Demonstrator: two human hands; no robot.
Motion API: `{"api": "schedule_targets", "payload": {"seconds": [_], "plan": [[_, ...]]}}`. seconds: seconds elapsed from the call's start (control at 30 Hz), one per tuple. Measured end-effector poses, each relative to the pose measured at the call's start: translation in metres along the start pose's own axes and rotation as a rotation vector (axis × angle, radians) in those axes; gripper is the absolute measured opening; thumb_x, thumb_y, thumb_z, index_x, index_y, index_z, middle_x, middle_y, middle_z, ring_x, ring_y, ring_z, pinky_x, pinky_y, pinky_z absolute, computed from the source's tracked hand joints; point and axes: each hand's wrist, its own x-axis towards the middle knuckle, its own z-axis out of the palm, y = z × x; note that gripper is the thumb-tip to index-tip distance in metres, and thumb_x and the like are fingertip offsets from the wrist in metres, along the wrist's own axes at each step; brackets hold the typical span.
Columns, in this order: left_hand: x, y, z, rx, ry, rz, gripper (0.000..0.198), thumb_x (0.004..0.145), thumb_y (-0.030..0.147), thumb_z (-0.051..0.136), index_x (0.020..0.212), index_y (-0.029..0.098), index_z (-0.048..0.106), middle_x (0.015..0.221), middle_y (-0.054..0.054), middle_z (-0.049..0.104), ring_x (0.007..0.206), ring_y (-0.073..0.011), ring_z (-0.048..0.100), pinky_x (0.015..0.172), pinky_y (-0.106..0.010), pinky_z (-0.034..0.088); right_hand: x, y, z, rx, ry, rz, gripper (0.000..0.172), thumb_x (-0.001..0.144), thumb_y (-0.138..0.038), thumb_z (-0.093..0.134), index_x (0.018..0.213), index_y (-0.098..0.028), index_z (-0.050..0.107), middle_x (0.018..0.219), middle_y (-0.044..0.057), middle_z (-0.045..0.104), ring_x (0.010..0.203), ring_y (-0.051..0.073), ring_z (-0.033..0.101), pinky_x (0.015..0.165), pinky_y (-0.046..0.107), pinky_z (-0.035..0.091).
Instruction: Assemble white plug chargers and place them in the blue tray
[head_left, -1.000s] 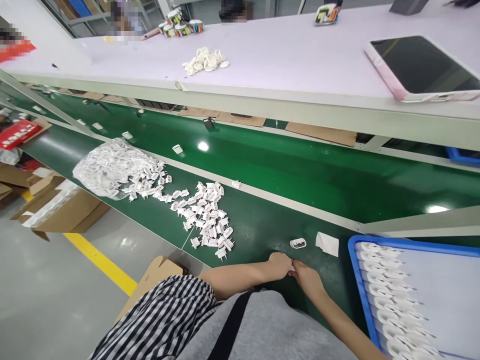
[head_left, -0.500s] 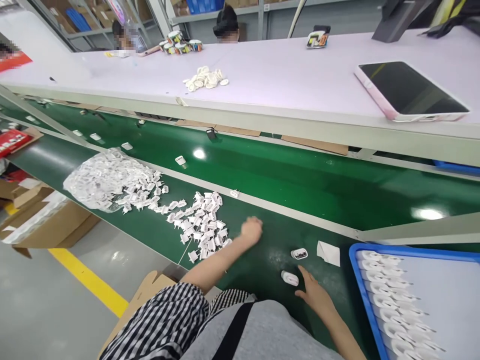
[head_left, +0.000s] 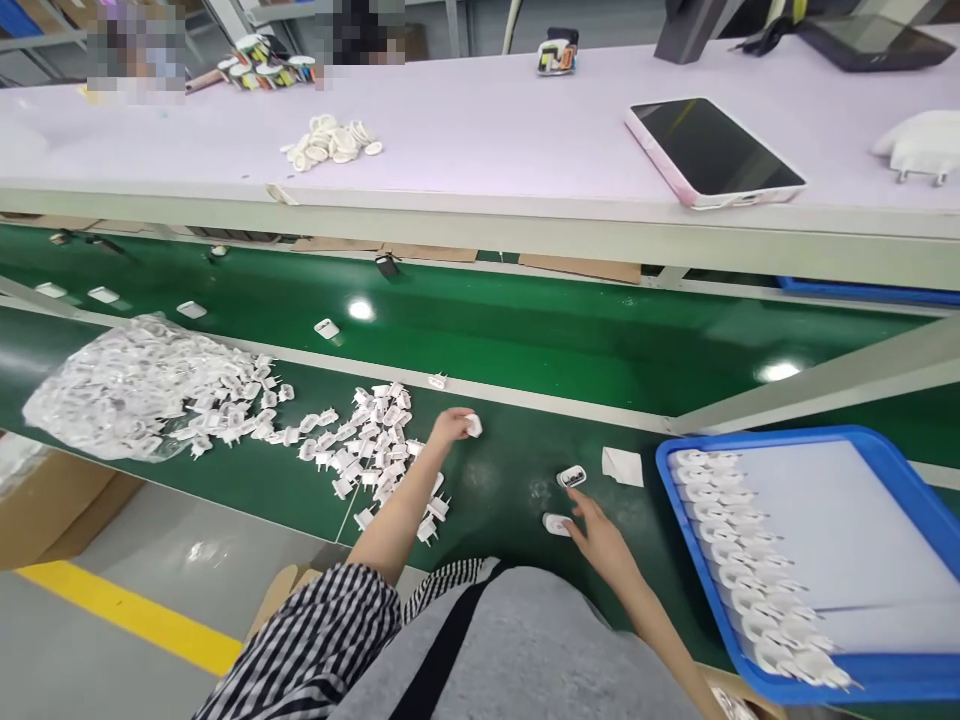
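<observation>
The left hand [head_left: 452, 427] grasps a small white plastic piece [head_left: 473, 425], pinched at the fingertips above the dark green workbench [head_left: 502, 470], just right of the heap. The piece is compact, with a pale face turned outward; finer detail is too small to read from here.

The right hand [head_left: 600, 535] is released, its fingers parted. Its thumb is at the edge of a pale-faced housing [head_left: 556, 524], a rounded white oblong lying flat; its forefinger is at an open housing [head_left: 571, 477], of similar outline, with dark parts visible inside. Whether either fingertip makes contact cannot be told.

Surroundings, left to right: a clear bag [head_left: 105, 390] of white pieces, spilling at its right end; a heap of loose pronged pieces [head_left: 375, 435], partly covered by the left forearm; a slip of white paper [head_left: 622, 466]; a blue-rimmed tray [head_left: 851, 437] with white plug units [head_left: 742, 560] stacked in a line along its left side.

Beyond the workbench runs a glossy green belt [head_left: 525, 340] carrying scattered white parts. A pale shelf [head_left: 480, 130] overhangs its far side, bearing a phone [head_left: 712, 150] and a pile of white discs [head_left: 330, 142]. A slanted white beam [head_left: 825, 370] stands behind the tray.
</observation>
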Motion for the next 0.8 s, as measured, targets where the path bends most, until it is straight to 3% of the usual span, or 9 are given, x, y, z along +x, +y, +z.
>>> {"api": "schedule_targets", "payload": {"seconds": [0.13, 0.27, 0.33, 0.4, 0.6, 0.67, 0.7, 0.8], "plan": [[-0.050, 0.001, 0.064, -0.468, -0.462, -0.017, 0.015, 0.064, 0.010, 0.049, 0.077, 0.012, 0.056, 0.064, -0.001, 0.059, 0.057, -0.0071, 0.054, 0.057, -0.017, 0.043, 0.002, -0.014, 0.010, 0.148, 0.125, -0.149, 0.041, 0.069, -0.030, 0.041, 0.109, -0.024, 0.034, 0.093, 0.004, 0.050, 0.071, 0.013, 0.054, 0.059, 0.027, 0.046], [-0.078, 0.000, 0.109, -0.500, -0.635, -0.127, 0.007, 0.065, 0.014, 0.050, 0.061, 0.011, 0.054, 0.050, 0.000, 0.054, 0.045, -0.0059, 0.050, 0.049, -0.016, 0.041, 0.000, -0.010, 0.001, 0.118, 0.325, -0.173, 0.031, 0.072, -0.032, 0.039, 0.102, -0.022, 0.042, 0.077, 0.003, 0.051, 0.061, 0.011, 0.053, 0.057, 0.025, 0.046], [-0.082, 0.000, 0.117, -0.474, -0.673, -0.172, 0.009, 0.065, 0.013, 0.049, 0.057, 0.012, 0.053, 0.046, 0.002, 0.052, 0.042, -0.0050, 0.048, 0.046, -0.015, 0.040, -0.001, -0.006, -0.011, 0.019, 0.373, -0.209, 0.025, 0.072, -0.032, 0.038, 0.093, -0.022, 0.048, 0.081, 0.004, 0.051, 0.069, 0.013, 0.053, 0.060, 0.025, 0.045], [-0.081, 0.000, 0.118, -0.443, -0.710, -0.216, 0.011, 0.066, 0.011, 0.046, 0.056, 0.012, 0.051, 0.043, 0.002, 0.050, 0.039, -0.0041, 0.046, 0.043, -0.014, 0.038, -0.001, -0.004, -0.024, -0.088, 0.342, -0.252, 0.021, 0.072, -0.031, 0.039, 0.086, -0.021, 0.051, 0.083, 0.005, 0.051, 0.076, 0.015, 0.053, 0.062, 0.026, 0.044], [-0.076, 0.004, 0.119, -0.310, -0.839, -0.347, 0.016, 0.064, 0.006, 0.041, 0.050, 0.011, 0.046, 0.041, 0.003, 0.045, 0.037, -0.0031, 0.042, 0.039, -0.013, 0.034, -0.002, 0.000, -0.044, -0.103, -0.005, -0.370, 0.030, 0.071, -0.021, 0.035, 0.098, -0.023, 0.047, 0.083, 0.003, 0.056, 0.071, 0.014, 0.054, 0.062, 0.025, 0.042], [-0.074, 0.007, 0.125, -0.253, -0.808, -0.311, 0.014, 0.065, 0.010, 0.041, 0.052, 0.011, 0.047, 0.044, 0.003, 0.045, 0.039, -0.0034, 0.042, 0.040, -0.014, 0.034, 0.000, 0.004, -0.045, 0.017, -0.025, -0.345, 0.028, 0.071, -0.022, 0.034, 0.094, -0.024, 0.050, 0.083, 0.002, 0.056, 0.069, 0.013, 0.053, 0.062, 0.025, 0.041], [-0.073, 0.008, 0.128, -0.216, -0.736, -0.255, 0.012, 0.066, 0.013, 0.041, 0.056, 0.011, 0.048, 0.047, 0.002, 0.046, 0.040, -0.0040, 0.043, 0.042, -0.015, 0.035, 0.003, 0.007, -0.045, 0.102, -0.010, -0.297, 0.027, 0.071, -0.024, 0.033, 0.091, -0.023, 0.051, 0.079, 0.002, 0.057, 0.066, 0.012, 0.053, 0.060, 0.025, 0.041], [-0.068, 0.008, 0.139, -0.004, -0.337, 0.048, 0.011, 0.065, 0.018, 0.045, 0.073, 0.013, 0.051, 0.066, -0.001, 0.052, 0.057, -0.0083, 0.049, 0.054, -0.020, 0.040, 0.017, 0.021, -0.041, 0.351, 0.078, -0.046, 0.029, 0.072, -0.025, 0.026, 0.087, -0.019, 0.050, 0.057, -0.002, 0.051, 0.046, 0.010, 0.047, 0.047, 0.023, 0.039]]}}
